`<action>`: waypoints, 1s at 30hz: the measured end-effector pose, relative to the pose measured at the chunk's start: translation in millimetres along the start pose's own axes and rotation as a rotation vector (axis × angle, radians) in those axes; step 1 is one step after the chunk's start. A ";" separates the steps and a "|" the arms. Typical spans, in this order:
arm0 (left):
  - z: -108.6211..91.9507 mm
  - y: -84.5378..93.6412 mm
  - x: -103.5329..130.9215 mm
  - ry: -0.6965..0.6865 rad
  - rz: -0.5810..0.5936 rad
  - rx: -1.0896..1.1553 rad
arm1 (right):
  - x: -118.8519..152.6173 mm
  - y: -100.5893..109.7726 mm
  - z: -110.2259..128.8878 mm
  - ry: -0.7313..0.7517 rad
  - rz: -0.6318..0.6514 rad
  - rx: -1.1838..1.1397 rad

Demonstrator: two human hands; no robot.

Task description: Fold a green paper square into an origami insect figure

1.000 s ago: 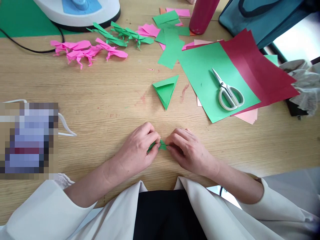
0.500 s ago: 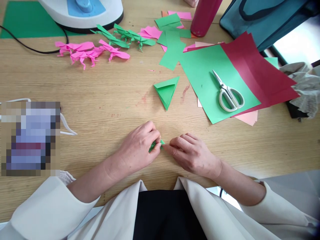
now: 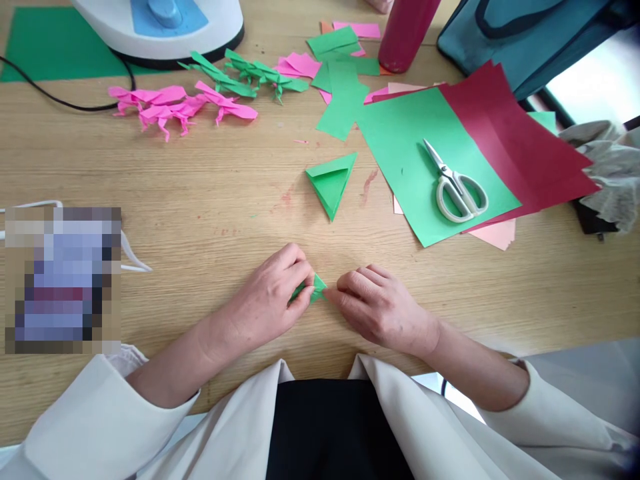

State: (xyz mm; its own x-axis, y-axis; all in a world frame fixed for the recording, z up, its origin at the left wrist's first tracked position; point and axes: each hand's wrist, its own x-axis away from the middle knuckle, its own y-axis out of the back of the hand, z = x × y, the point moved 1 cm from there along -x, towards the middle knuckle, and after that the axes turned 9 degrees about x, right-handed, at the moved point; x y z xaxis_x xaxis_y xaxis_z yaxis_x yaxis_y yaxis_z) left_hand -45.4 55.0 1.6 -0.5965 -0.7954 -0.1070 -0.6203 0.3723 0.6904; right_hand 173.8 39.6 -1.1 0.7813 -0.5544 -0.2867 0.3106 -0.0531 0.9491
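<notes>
Near the table's front edge, a small folded green paper [image 3: 318, 288] is between my two hands. My left hand [image 3: 275, 290] pinches its left part, which the fingers partly cover. The fingertips of my right hand [image 3: 383, 307] are closed on the paper's right tip. Farther up the table lies a folded green triangle [image 3: 333, 185]. White-handled scissors [image 3: 456, 187] rest on a large green sheet [image 3: 405, 147] to the right.
Pink folded figures [image 3: 170, 107] and green ones [image 3: 250, 73] lie at the back left, before a white lamp base [image 3: 200, 33]. Green paper pieces [image 3: 343, 93], a red bottle [image 3: 407, 33], red sheets [image 3: 525, 147] and a teal bag [image 3: 530, 40] are behind. A blurred phone [image 3: 65, 280] lies left.
My left hand has shifted slightly left, and more of the small green paper shows between the hands. My right hand has barely moved, and the view has shifted a little.
</notes>
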 end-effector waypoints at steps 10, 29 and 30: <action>-0.3 -2.3 -1.6 0.050 -0.066 0.005 | -0.3 -1.1 0.0 -0.004 0.001 -0.003; -1.5 3.0 -3.6 0.171 0.029 0.087 | -0.7 -2.7 1.8 -0.013 -0.006 0.023; -1.3 4.6 -3.5 0.174 0.043 0.097 | -0.4 -2.9 1.9 -0.014 -0.010 0.019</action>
State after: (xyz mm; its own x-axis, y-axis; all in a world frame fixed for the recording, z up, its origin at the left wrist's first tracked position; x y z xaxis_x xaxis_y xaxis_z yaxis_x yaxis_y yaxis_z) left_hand -45.6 58.9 6.1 -0.5320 -0.8452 0.0518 -0.6471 0.4452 0.6188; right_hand 171.5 38.4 -3.5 0.7707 -0.5652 -0.2942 0.3075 -0.0745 0.9486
